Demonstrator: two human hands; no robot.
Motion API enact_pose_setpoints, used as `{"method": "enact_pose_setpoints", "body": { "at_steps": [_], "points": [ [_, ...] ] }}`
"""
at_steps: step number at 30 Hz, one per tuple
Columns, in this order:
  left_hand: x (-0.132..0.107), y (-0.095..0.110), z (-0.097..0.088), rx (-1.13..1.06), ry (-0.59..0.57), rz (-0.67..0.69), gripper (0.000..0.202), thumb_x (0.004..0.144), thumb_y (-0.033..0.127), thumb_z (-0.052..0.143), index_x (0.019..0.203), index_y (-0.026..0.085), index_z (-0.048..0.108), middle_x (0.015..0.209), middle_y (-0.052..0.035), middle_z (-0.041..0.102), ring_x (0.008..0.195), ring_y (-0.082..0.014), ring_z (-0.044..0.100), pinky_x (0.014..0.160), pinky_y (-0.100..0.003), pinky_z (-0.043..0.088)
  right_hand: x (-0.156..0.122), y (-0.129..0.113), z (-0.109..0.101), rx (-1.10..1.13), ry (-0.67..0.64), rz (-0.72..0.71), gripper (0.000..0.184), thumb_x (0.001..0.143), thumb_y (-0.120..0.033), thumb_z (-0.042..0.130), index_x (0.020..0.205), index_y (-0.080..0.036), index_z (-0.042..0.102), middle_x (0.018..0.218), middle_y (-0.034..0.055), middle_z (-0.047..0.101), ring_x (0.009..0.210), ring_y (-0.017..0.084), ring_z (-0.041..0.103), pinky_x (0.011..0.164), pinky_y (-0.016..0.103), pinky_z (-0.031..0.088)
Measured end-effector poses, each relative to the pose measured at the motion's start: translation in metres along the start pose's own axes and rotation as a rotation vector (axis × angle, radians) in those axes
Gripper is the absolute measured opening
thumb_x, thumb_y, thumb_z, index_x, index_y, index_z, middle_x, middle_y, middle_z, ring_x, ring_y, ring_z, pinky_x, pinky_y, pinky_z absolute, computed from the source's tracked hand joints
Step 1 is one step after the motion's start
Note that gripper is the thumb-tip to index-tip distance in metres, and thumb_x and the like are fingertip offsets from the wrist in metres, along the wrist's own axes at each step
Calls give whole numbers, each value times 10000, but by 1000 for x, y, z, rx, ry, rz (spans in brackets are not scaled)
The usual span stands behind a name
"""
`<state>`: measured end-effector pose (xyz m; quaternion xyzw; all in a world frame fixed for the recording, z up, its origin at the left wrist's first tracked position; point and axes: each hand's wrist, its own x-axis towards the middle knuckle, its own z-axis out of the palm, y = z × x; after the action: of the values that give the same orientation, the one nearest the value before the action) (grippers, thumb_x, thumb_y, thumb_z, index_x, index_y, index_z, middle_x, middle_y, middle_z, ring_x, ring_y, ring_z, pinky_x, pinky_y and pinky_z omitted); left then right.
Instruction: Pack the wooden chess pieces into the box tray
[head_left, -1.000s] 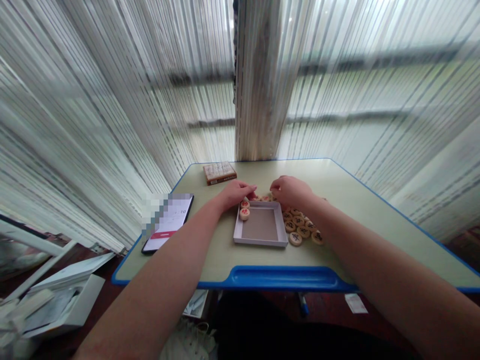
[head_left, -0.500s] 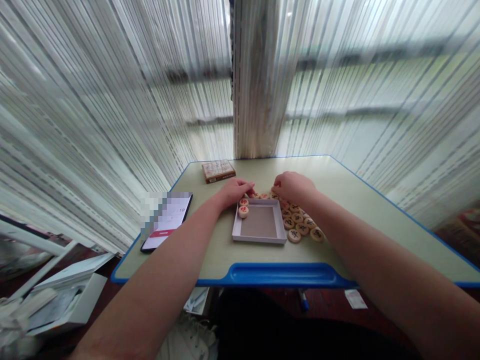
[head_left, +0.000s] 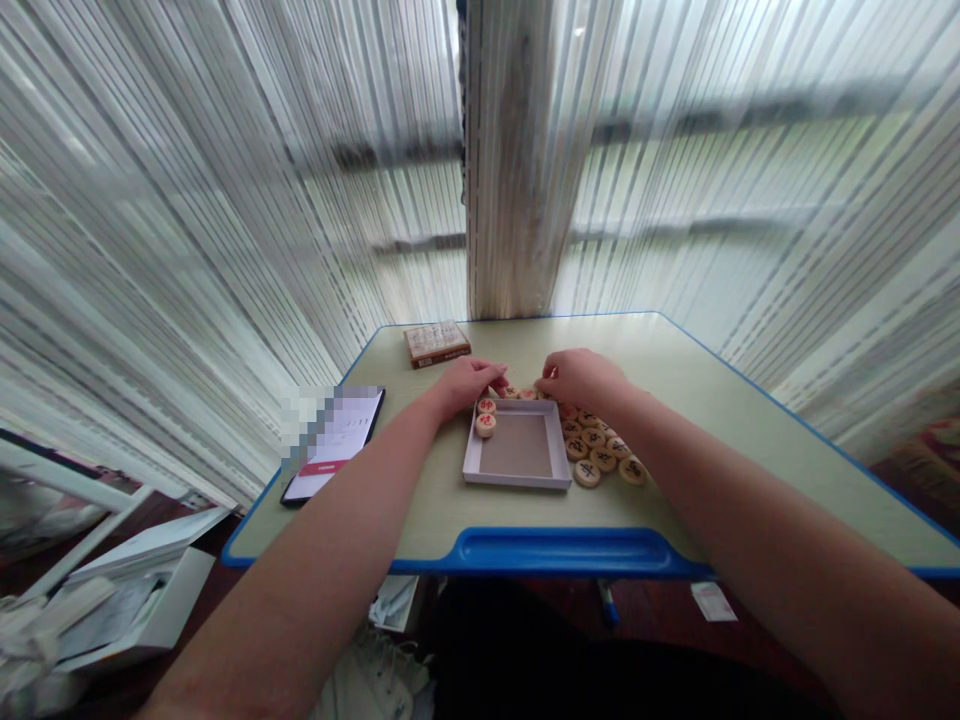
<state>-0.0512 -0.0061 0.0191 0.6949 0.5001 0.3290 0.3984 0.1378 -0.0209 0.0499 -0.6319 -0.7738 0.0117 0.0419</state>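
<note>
A shallow white box tray (head_left: 517, 481) lies on the table, with two round wooden Chinese chess pieces in its far left corner, one red-marked piece (head_left: 486, 426) in front of another (head_left: 487, 405). My left hand (head_left: 471, 382) is at that corner, its fingers bent together; what they hold, if anything, is hidden. Beyond the far rim, my right hand (head_left: 581, 377) has its fingers curled down onto a chess piece (head_left: 540, 394), mostly covered. More loose pieces (head_left: 593, 437) lie beside the tray's right wall, partly under my right wrist. A few others (head_left: 528, 394) sit between my hands.
A brown printed box (head_left: 437, 343) lies at the back left of the table. A phone (head_left: 337, 440) with a lit screen rests on the left. Along the near edge of the table (head_left: 727, 490) runs a blue groove (head_left: 566, 548). Curtains hang behind the table.
My right hand has shifted slightly to the left over the pieces behind the tray. My left hand stays at the far left corner. The two pieces in the tray look unchanged.
</note>
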Motion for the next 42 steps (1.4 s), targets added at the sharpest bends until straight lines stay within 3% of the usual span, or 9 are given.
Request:
{"method": "enact_pose_setpoints", "body": {
  "at_steps": [5,11,17,23,32,38,42],
  "points": [
    [0,0,0,-30,0,-5,348,768,423,531,674,116,665,636,-57,662,546,-105,471,543,-244,377,0,-1,0,24,4,17,277,747,-385,540,909,-233,705,954,78,691,813,221,621,646,300,454],
    [1,-1,-1,-69,5,-7,322,767,406,543,671,122,661,637,-56,663,556,-106,487,568,-246,390,-6,-9,-5,61,144,-32,282,756,-350,524,955,-235,687,966,64,693,836,207,612,674,281,435],
    [1,-2,-1,-47,7,11,346,758,437,538,678,125,664,647,-56,662,569,-110,503,593,-249,398,-25,-26,-21,105,115,-224,232,734,-357,548,872,-235,688,876,28,699,773,179,600,645,256,399],
    [-1,3,0,-35,19,22,309,761,364,524,599,125,632,583,-20,622,544,-100,490,577,-242,387,-39,-40,-19,2,138,-459,201,744,-300,511,837,-235,676,910,32,683,789,175,586,618,251,362],
    [0,2,0,-16,11,28,321,773,371,517,628,119,653,609,-36,645,550,-102,491,555,-234,391,-37,-37,-14,-71,-49,-461,280,672,-345,556,914,-241,652,803,44,686,695,202,605,535,256,337],
    [1,1,0,-53,-2,0,330,766,394,524,658,116,666,605,-40,651,519,-91,455,539,-230,383,-40,-37,-16,112,-190,-556,195,677,-321,583,818,-222,675,791,28,681,695,162,590,596,241,391],
    [1,2,0,-79,-5,-4,321,757,389,532,645,116,658,588,-36,643,512,-90,450,541,-233,375,-37,-33,-16,197,-262,-540,187,674,-278,577,821,-214,673,755,1,670,623,123,558,540,216,369]
  ]
}}
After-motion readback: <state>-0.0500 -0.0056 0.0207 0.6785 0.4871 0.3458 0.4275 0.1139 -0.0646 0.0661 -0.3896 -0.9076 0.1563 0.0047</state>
